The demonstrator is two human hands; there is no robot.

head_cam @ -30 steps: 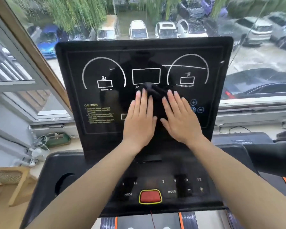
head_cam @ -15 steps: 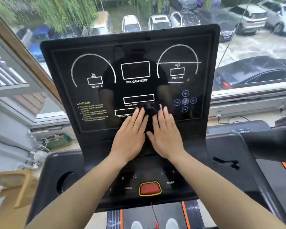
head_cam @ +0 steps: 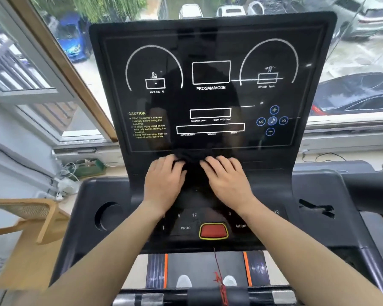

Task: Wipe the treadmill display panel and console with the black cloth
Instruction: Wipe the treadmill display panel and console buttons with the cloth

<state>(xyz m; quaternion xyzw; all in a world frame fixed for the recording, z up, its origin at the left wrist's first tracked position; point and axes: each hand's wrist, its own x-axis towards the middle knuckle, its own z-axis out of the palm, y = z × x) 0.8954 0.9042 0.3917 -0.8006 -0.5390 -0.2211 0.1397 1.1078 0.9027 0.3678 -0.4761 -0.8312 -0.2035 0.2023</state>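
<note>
Console (head_cam: pixel 318 191) bears hands (head_cam: pixel 197 184), cloth (head_cam: pixel 192 160).

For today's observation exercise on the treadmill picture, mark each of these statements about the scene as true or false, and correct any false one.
1. Both hands press the black cloth at the bottom edge of the display panel. True; the left hand and right hand flank it.
2. The red button lies above the hands. False; it sits below them on the console.
3. The music buttons are on the panel's left. False; they are on its right.
4. A wooden chair stands left of the treadmill. True.
</note>
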